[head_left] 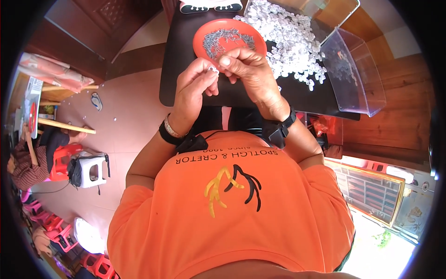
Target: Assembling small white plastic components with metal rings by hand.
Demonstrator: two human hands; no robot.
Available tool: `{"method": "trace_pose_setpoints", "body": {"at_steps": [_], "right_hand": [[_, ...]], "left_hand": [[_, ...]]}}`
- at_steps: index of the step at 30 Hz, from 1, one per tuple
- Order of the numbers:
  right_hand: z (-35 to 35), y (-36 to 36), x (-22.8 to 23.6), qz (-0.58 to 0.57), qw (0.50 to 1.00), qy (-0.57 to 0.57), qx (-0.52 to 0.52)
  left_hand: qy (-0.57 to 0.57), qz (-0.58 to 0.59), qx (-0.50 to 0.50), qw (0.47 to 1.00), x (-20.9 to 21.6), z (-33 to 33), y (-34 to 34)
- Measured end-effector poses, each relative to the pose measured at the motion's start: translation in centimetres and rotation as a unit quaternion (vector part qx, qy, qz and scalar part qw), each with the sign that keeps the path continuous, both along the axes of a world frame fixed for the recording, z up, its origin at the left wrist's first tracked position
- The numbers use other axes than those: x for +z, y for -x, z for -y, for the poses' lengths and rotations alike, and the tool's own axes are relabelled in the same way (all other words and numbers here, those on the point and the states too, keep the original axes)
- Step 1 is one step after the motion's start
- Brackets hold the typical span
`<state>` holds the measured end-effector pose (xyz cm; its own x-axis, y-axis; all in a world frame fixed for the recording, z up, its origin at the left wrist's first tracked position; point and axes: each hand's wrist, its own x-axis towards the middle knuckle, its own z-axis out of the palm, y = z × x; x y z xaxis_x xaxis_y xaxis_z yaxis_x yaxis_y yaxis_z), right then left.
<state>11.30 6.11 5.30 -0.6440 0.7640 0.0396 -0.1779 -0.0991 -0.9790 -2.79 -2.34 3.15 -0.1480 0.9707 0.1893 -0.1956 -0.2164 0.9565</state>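
Both hands are close together over the near edge of a black table (173,69). Between the thumb and fingertips of my left hand (191,87) is a small white plastic piece (213,69). My right hand (254,76) is closed in a pinch just to its right; whatever its fingertips hold is hidden or too small to make out. Right behind the hands lies a round red plate (199,43) with many thin grey metal screws or pins (224,34) scattered on it. A large heap of small clear plastic pieces (293,44) spreads to the right of the plate.
A clear plastic bin (360,86) lies at the table's right edge, with small pieces inside. Shoes (211,7) show at the far edge. Another person (30,162) sits far left, near a white stool (93,171) and a slipper (96,101) on the floor.
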Motion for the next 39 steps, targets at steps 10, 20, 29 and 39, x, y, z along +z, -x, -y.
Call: {"method": "trace_pose_setpoints", "body": {"at_steps": [10, 20, 29, 39], "right_hand": [[1.1, -0.7, -1.0, -0.021, 0.999, 0.014, -0.024], [1.5, -1.6, -2.3, 0.001, 1.0, 0.005, -0.009], [1.7, -1.7, -2.9, -0.003, 1.0, -0.012, -0.013], [1.7, -2.1, -3.2, 0.031, 0.999, -0.026, -0.017]], "left_hand": [[0.021, -0.005, -0.008, 1.0, -1.0, 0.7, -0.7], [0.029, -0.05, -0.001, 0.998, -0.8, 1.3, -1.2], [0.029, -0.06, 0.02, 0.998, -1.6, 1.0, -1.8], [0.038, -0.08, 0.011, 0.996, -1.7, 1.0, -2.0]]}}
